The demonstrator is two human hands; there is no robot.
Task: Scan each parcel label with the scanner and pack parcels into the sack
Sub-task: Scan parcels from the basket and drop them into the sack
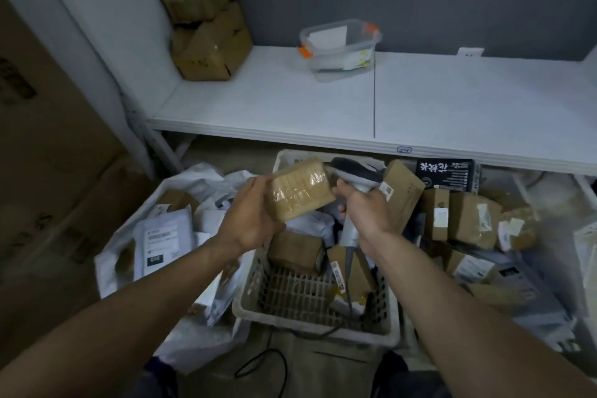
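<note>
Parcel in hand: a brown, tape-wrapped parcel [300,192] is held up over the crate, just below the counter's front edge. No label shows on the face turned to the camera.
Left hand: the left hand [248,220] grips the parcel's near-left end, with its fingers [274,230] curled under and round it.
Scanner: the grey scanner [355,173] has its head right beside the parcel's far-right end. Its cable [349,271] hangs down into the crate.
Right hand: the right hand [366,215] is wrapped tight round the scanner's handle, one finger up near the trigger.
Step in hand: probably the scan of this parcel. The label seems to face away, so whether it has been read cannot be told.
Crate: the white slatted crate [313,328] under the hands holds a few brown boxes toward its far side. Much of its near floor is bare.
Sack: the white sack [108,263] lies open to the left of the crate, with several labelled mailers and a box or two already inside.
Pile on the right: a heap of brown boxes [468,220] and a black packet [445,175] wait beside the crate.
Progress: judged partway. Some parcels are packed, while the crate's remainder and the right-hand heap look unscanned.
Counter: the white counter [452,100] carries a clear tub [339,48] and stacked cardboard boxes [210,52] in the back-left corner.
</note>
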